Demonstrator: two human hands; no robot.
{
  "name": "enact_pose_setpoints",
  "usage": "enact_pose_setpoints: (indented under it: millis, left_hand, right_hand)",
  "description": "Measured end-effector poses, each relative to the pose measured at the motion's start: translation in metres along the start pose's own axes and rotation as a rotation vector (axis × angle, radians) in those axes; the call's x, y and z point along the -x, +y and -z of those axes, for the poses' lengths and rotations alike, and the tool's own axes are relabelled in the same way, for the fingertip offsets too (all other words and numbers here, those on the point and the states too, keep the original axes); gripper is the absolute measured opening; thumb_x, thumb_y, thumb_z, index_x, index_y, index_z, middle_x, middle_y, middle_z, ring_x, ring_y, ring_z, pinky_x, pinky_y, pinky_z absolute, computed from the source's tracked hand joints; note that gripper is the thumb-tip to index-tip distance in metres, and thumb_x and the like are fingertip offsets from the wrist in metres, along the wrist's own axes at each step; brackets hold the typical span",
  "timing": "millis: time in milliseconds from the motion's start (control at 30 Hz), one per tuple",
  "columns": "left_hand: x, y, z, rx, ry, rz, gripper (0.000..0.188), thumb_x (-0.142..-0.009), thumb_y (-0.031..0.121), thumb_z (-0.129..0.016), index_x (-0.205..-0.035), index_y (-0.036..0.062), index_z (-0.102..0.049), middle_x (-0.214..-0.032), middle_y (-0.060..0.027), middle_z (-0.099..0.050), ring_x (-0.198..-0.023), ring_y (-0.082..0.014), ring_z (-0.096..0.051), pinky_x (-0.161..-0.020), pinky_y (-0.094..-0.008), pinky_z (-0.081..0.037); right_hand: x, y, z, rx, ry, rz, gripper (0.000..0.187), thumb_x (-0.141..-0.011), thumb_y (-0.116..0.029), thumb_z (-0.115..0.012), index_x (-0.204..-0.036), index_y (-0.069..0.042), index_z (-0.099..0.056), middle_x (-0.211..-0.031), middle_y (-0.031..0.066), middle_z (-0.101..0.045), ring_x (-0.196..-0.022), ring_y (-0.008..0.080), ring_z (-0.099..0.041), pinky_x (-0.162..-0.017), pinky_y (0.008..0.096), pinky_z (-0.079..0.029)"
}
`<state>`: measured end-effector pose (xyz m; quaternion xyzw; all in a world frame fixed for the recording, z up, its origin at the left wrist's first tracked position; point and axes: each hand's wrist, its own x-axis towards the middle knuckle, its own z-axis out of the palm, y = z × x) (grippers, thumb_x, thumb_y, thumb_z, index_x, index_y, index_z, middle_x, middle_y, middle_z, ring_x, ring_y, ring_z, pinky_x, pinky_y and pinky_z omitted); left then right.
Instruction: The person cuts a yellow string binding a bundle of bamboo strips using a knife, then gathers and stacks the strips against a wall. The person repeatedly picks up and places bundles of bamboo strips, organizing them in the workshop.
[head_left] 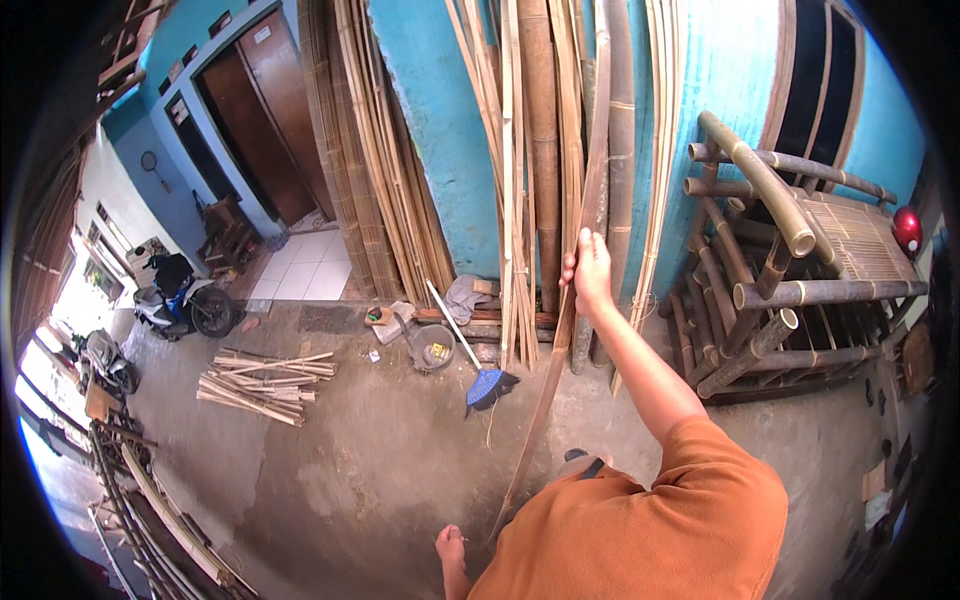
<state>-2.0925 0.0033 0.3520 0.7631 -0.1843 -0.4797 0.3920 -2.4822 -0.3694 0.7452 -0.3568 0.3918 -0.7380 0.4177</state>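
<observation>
My right hand (590,272), at the end of my outstretched arm, grips a long split bamboo strip (548,385). The strip stands upright at a slant, its lower end down near my body and its upper part running up in front of the wall. Behind it, bamboo poles (540,150) and bundles of thin bamboo slats (508,200) lean against the turquoise wall. My left hand (451,546) hangs low at my side, apart from the strip; its fingers look curled, and nothing shows in them.
A bamboo bench (770,295) stands to the right. On the floor ahead lie a blue broom (487,385), a dark basin (432,348) and a pile of cut bamboo pieces (262,385). A motorbike (185,300) is parked far left; more long bamboo (165,510) lies at lower left.
</observation>
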Motion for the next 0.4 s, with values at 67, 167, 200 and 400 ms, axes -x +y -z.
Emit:
enact_pose_setpoints:
  millis: [67,167,200,400]
  left_hand:
    - [-0.006,-0.005,0.004,0.001,-0.012,0.069,0.024,-0.095,0.016,-0.06,-0.111,-0.001,-0.064,-0.087,-0.0044,-0.064,-0.072,-0.0111,-0.059,-0.064,-0.0261,-0.049]
    - [-0.013,-0.006,-0.001,-0.003,-0.03,0.106,0.021,-0.095,0.017,-0.059,-0.108,0.0009,-0.065,-0.079,-0.001,-0.061,-0.068,-0.0105,-0.058,-0.06,-0.0248,-0.047]
    - [-0.014,-0.002,-0.004,-0.003,-0.04,0.109,0.021,-0.095,0.017,-0.059,-0.108,0.001,-0.065,-0.078,-0.0007,-0.061,-0.066,-0.0106,-0.057,-0.059,-0.0244,-0.047]
    - [-0.113,0.005,-0.041,0.084,-0.151,-0.056,0.024,-0.093,0.022,-0.063,-0.105,0.0009,-0.066,-0.072,-0.0006,-0.062,-0.06,-0.0125,-0.057,-0.055,-0.0238,-0.046]
  right_hand:
    - [-0.004,0.022,0.009,0.108,0.02,0.058,0.033,-0.103,-0.04,-0.046,-0.09,-0.01,-0.045,-0.063,0.0006,-0.048,-0.046,0.0083,-0.048,-0.04,0.0242,-0.043]
    - [-0.03,0.056,0.03,0.159,0.041,0.118,0.034,-0.103,-0.042,-0.046,-0.089,-0.011,-0.046,-0.067,0.0016,-0.052,-0.049,0.0085,-0.05,-0.045,0.0235,-0.045]
    - [-0.042,0.063,0.04,0.198,0.057,0.133,0.033,-0.103,-0.041,-0.046,-0.089,-0.011,-0.046,-0.07,0.0017,-0.053,-0.052,0.0084,-0.052,-0.048,0.0237,-0.047]
    - [-0.139,0.081,0.087,0.319,0.11,0.186,0.032,-0.103,-0.038,-0.048,-0.091,-0.008,-0.048,-0.075,0.0024,-0.055,-0.066,0.0101,-0.057,-0.059,0.0258,-0.049]
